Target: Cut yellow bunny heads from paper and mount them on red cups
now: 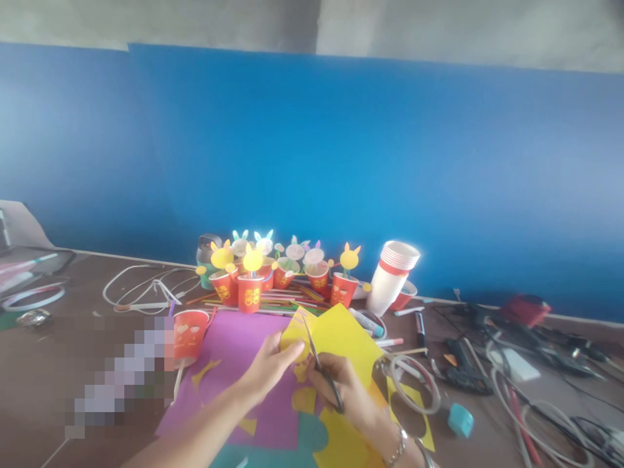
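The left hand [268,365] pinches yellow paper [292,337] under its thumb; the right hand [346,385], curled round scissors [316,359], slants their length away and leftward at the paper's right side.

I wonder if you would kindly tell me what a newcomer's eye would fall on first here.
Probably the broad blue wall behind the table, then the red cups at the table's far side, with yellow and pale eared heads above them. At front centre, the left hand holds a yellow paper piece, and the right hand holds scissors at its edge.
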`<state>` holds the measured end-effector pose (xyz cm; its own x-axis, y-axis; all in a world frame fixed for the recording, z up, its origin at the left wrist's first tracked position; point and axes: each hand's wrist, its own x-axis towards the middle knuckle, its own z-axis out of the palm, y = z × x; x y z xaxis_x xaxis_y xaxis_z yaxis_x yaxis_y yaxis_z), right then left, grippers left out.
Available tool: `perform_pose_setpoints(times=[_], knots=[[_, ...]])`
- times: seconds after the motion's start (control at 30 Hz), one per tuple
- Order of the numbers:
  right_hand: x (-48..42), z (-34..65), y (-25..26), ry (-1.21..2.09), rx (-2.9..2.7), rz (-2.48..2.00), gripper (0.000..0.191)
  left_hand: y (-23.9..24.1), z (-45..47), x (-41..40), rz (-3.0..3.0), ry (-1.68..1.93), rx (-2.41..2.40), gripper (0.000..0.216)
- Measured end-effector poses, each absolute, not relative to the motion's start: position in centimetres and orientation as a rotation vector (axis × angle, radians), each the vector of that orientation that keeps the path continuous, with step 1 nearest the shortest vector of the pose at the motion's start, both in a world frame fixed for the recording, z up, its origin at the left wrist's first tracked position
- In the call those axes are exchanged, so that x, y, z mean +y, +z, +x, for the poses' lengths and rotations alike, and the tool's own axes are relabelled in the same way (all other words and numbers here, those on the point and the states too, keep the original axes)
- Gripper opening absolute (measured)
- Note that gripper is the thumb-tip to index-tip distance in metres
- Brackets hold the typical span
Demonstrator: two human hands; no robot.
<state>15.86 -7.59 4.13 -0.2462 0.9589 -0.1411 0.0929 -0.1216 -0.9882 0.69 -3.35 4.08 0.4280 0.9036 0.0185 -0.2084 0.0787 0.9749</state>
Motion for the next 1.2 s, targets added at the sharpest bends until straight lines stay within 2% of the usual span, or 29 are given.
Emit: perform_pose_setpoints(times=[1.2], knots=[[-7.0, 17.3, 3.5, 1.482, -1.463, -1.275, 0.025, 4.3, 0.0, -2.9, 1.184, 0.904, 0.746, 0.021]])
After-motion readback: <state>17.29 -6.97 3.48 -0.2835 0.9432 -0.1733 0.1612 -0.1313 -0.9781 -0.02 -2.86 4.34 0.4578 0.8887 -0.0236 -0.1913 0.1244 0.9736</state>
